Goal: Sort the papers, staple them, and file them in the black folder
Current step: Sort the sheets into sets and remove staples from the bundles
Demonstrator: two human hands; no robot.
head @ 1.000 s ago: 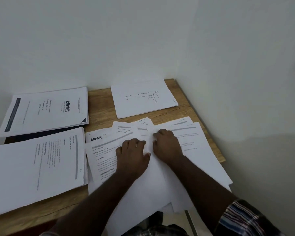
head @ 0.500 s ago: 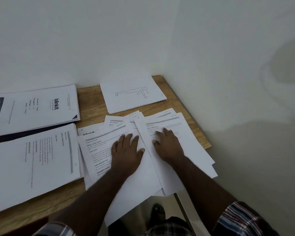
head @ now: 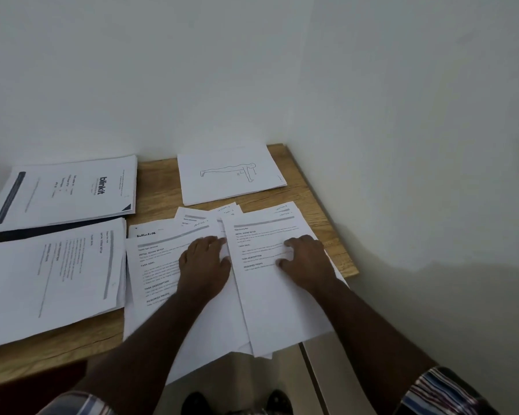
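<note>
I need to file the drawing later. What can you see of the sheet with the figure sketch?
The sketch sheet is white paper, lying flat at the table's far edge near the wall corner. It bears a thin line drawing of a figure in a push-up pose. More sheets seem stacked beneath it. Neither hand touches it.

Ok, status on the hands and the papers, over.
Left hand and right hand flat on separate sheets of the loose papers. Nothing stapled. Black folder buried under sorted stacks.
</note>
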